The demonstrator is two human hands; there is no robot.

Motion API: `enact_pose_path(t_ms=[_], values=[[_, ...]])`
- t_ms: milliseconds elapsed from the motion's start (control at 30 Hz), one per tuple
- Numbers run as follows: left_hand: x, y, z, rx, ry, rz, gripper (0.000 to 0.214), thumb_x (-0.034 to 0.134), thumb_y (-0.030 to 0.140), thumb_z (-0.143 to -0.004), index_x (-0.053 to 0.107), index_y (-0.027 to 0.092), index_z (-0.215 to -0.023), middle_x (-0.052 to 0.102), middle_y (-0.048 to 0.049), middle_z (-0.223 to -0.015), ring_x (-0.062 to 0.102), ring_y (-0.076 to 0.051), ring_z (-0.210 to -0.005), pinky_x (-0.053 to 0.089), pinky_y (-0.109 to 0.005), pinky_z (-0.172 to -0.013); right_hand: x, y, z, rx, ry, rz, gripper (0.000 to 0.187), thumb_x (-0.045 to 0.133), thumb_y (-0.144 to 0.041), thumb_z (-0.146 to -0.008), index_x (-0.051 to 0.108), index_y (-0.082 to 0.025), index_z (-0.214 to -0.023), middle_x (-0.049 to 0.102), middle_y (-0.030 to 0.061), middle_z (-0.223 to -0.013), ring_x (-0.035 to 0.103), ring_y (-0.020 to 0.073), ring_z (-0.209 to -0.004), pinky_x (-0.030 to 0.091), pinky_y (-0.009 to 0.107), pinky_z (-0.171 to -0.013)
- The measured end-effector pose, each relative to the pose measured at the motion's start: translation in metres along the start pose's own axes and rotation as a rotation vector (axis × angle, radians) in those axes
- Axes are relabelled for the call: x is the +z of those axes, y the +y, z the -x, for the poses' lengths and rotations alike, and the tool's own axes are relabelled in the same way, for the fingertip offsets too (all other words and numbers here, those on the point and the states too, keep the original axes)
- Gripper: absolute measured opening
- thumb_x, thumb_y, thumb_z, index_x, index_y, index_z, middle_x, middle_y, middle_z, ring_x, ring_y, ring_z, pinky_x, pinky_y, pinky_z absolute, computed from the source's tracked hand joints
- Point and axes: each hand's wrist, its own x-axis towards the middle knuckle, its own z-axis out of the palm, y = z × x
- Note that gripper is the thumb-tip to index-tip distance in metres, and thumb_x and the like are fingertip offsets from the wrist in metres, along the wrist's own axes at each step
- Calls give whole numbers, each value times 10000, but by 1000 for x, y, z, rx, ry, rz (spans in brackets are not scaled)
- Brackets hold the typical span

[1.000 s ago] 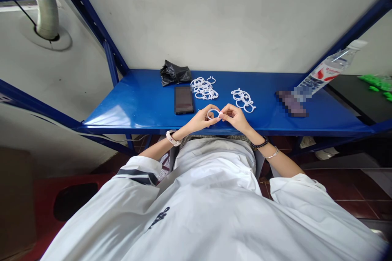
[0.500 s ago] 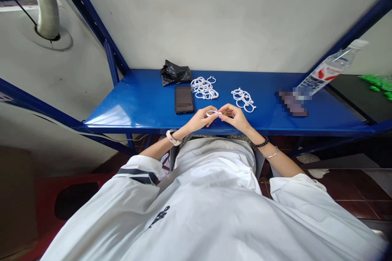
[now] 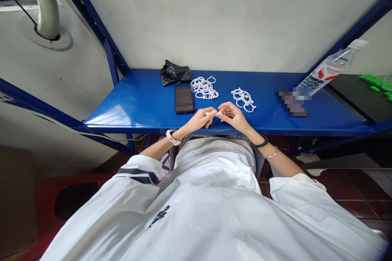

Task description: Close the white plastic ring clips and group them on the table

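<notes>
Above the front edge of the blue table, my left hand (image 3: 201,118) pinches a white plastic ring (image 3: 219,113) between thumb and fingers. My right hand (image 3: 234,116) grips the same ring from the other side with its fingertips. Most of the ring is covered by my fingers; only small white bits show. Beyond my left hand lies a heap of similar white rings (image 3: 204,89), each with a small knob or clasp. A smaller group of white rings (image 3: 243,98) lies just past my right hand.
On the blue table (image 3: 143,102) a dark phone (image 3: 184,100) lies left of the heap, with a crumpled black plastic bag (image 3: 175,73) behind it. To the right stand a water bottle (image 3: 329,71) and a blurred flat object (image 3: 292,104). Blue frame posts flank the table.
The ring has turned between my fingers, so its open loop no longer shows. My right fingers have shifted slightly up. The ring piles have not moved.
</notes>
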Motion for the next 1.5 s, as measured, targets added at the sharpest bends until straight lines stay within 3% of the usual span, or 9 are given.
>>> enact_pose_path(t_ms=[233,433,733,1267,1500], values=[[-1,0,1,-19,-5,2,640,366,748,-926,546,144,-813,529,23,-448,412,-73,-406,332,-212,-484,0,4,0,8,-5,-3,362,755,-542,-814,651,-242,-987,670,-6,-792,647,147,-693,575,287,-644],[-1,0,0,-22,-15,10,680,340,745,-935,598,118,-891,518,25,-436,386,-73,-386,314,-215,-468,1,3,0,1,24,-13,355,768,-535,-804,676,-242,-982,697,2,-817,647,145,-690,576,293,-650],[-2,-4,-1,-20,-27,3,625,346,731,-943,548,146,-861,524,32,-461,409,-75,-412,328,-214,-485,3,-2,-1,28,78,-14,435,784,-610,-745,654,-223,-892,697,7,-779,629,140,-623,577,308,-630],[-1,1,1,20,-26,-38,559,418,687,-947,560,147,-914,498,49,-459,412,-83,-438,329,-209,-508,1,-5,-1,67,21,0,468,805,-619,-716,600,-210,-814,659,4,-732,622,144,-648,540,288,-626],[-2,0,1,17,-30,-59,577,419,707,-933,562,149,-893,505,47,-457,424,-84,-443,345,-212,-526,-2,-2,0,41,-31,24,427,760,-597,-786,584,-209,-819,626,1,-738,606,138,-656,519,280,-632]])
